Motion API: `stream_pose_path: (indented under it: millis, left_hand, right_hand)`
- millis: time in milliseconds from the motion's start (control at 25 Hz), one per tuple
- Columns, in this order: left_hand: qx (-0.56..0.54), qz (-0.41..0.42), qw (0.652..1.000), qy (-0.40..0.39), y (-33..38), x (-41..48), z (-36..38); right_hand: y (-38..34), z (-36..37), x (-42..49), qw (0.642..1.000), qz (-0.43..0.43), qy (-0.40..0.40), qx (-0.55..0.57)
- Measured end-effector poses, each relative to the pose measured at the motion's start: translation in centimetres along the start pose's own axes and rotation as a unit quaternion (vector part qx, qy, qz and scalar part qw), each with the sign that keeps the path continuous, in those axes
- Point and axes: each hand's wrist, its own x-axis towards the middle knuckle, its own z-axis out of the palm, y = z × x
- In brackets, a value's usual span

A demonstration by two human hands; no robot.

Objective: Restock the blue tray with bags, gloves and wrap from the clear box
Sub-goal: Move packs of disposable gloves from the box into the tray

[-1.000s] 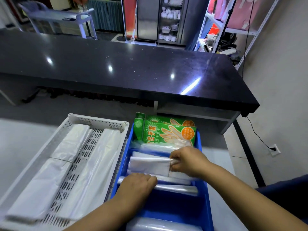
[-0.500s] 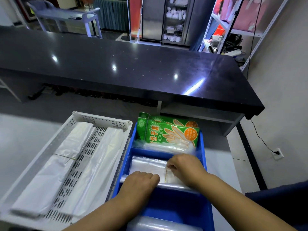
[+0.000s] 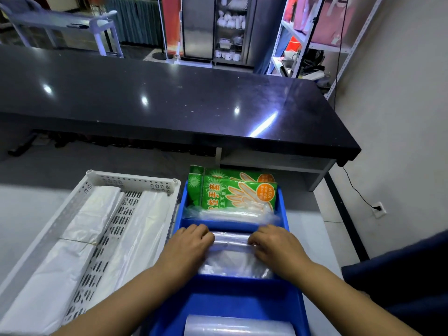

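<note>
Blue tray (image 3: 281, 212): glove packs (image 3: 238, 194) behind, fingers (image 3: 202, 232) seemingly flat on clear bags (image 3: 232, 259).

Glossy blue plastic tray (image 3: 291, 301) holds crinkled clear film bags (image 3: 232, 260) and shiny green printed glove packs (image 3: 238, 195). Left of the tray, a perforated matt white plastic basket (image 3: 116, 180) carries soft white bags (image 3: 92, 214). Beyond it, a polished black counter (image 3: 169, 98) mirrors lights.

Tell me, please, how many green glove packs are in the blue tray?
2. Both stand in the far compartment of the blue tray: the front green pack and the rear green pack just behind it, mostly covered. More may be hidden behind.
</note>
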Motion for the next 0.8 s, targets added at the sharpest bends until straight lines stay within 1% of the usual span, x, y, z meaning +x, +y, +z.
stream_pose_path:
  millis: [80, 120, 160, 280, 360, 400, 480, 520, 680, 800]
  left_hand:
    - [0.034, 0.011, 0.998, -0.045, -0.6, -0.1, 0.0]
    - [0.046, 0.004, 0.997, -0.054, -1.1, 0.1, 0.3]
    - [0.054, 0.014, 0.996, -0.065, -1.6, 0.4, 0.7]
    - [0.047, 0.106, 0.992, -0.058, -2.6, 0.2, 0.0]
    - [0.041, 0.125, 0.990, -0.047, -3.2, 0.1, 0.0]
    - [0.022, 0.122, 0.991, -0.055, -3.4, 0.0, 0.0]
    - [0.012, 0.108, 0.992, -0.059, -3.8, -0.4, 0.5]
    - [-0.001, 0.090, 0.995, -0.051, -4.0, -0.6, 0.5]
    - [-0.074, -0.001, 0.996, 0.053, -5.1, -3.4, -1.9]
    - [-0.098, -0.086, 0.986, 0.101, -5.1, -8.6, -3.3]
  right_hand:
    - [-0.3, 0.5, 0.2, 1.000, 0.007, -0.006, -0.021]
    - [-0.6, 0.6, 0.3, 0.999, 0.010, -0.008, -0.037]
    - [-0.8, 0.7, 0.3, 0.999, 0.011, -0.006, -0.052]
    - [-0.8, 1.1, -0.1, 0.998, 0.033, 0.010, -0.060]
    - [-1.0, 1.2, -0.6, 0.998, 0.050, 0.006, -0.043]
    - [-1.2, 1.3, -0.8, 0.998, 0.049, -0.002, -0.044]
    - [-1.6, 1.2, -1.1, 0.998, 0.047, -0.018, -0.049]
    - [-1.8, 1.0, -1.3, 0.997, 0.051, -0.012, -0.052]
    - [-2.9, -0.8, -1.1, 0.996, 0.029, 0.030, -0.077]
    - [-5.3, -1.6, -1.2, 0.996, -0.019, 0.043, -0.071]
